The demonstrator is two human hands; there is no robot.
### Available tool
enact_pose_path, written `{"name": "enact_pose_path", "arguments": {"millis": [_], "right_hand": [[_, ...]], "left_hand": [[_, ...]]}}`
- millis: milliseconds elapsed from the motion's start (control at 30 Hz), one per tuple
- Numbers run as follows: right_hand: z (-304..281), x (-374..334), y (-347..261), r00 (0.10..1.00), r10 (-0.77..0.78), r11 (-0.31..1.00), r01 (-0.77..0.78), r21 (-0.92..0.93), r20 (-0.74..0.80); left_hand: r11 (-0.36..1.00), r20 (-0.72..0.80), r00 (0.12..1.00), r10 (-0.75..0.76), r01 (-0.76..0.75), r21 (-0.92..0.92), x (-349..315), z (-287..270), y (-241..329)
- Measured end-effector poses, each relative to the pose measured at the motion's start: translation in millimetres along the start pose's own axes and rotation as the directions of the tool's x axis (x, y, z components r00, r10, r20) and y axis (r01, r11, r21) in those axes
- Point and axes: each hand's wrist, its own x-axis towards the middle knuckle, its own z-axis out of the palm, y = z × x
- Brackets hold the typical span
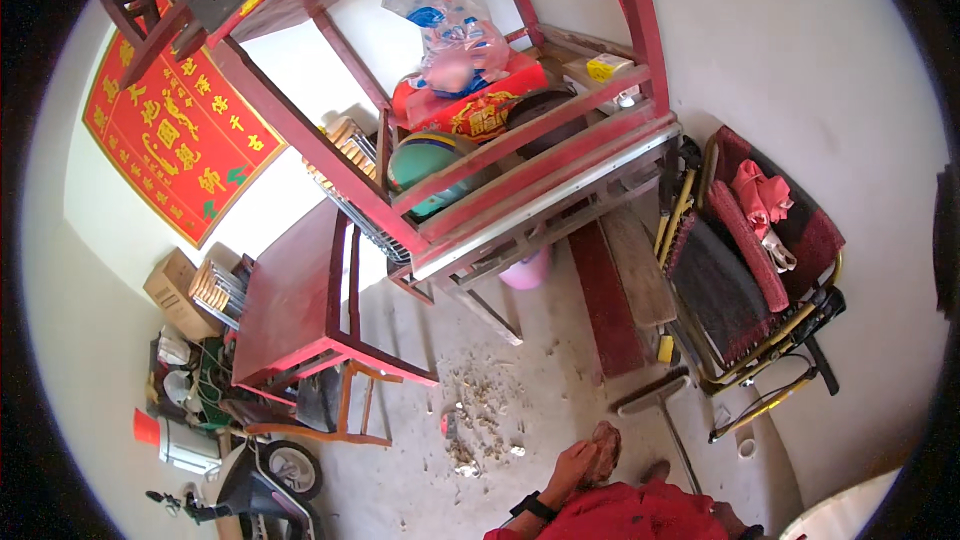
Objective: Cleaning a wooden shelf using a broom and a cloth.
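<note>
In front of my red shirt (635, 515), my left hand (570, 467) is out over the floor, a black band on its wrist. Its fingers are curled against a brown, wrinkled thing (604, 450) whose kind I cannot make out. Low at the right, only a bit of my right hand (730, 514) shows beside the shirt, and its fingers are hidden. A broom (652, 397) with a wide grey head lies against the floor. Its handle runs down behind the shirt, and what holds it is hidden. Ahead on the floor lies a scattered heap of pale debris (482, 420).
A tall red wooden frame (540, 180) holding bags and a green ball stands ahead. At the left are a red table (290, 290), a wooden chair (345, 410) and a scooter (265, 485). A folding lounge chair (735, 260) stands by the right wall; a pink bucket (527, 270) sits underneath.
</note>
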Motion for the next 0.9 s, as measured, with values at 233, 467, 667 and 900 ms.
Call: {"name": "enact_pose_path", "arguments": {"millis": [233, 467, 667, 900], "right_hand": [[-5, -15, -105, 0.984, -0.162, 0.976, 0.15, -0.157, -0.072], [-17, -51, -121, 0.976, 0.201, 0.979, -0.199, -0.032, 0.078], [-14, -33, -107, 0.989, 0.128, 0.992, -0.126, -0.03, 0.075], [-18, -6, -84, 0.995, 0.048, 0.998, -0.05, 0.028, 0.085]], "left_hand": [[0.991, 0.017, 1.0, -0.009, 0.011, -0.136, -3, -2, -6], [0.992, 0.053, 0.998, 0.03, -0.023, -0.125, -4, 0, 6], [0.947, 0.054, 0.967, 0.25, -0.256, 0.192, 3, -10, -25], [0.999, 0.033, 0.999, -0.004, 0.006, -0.049, -9, 0, 0]]}}
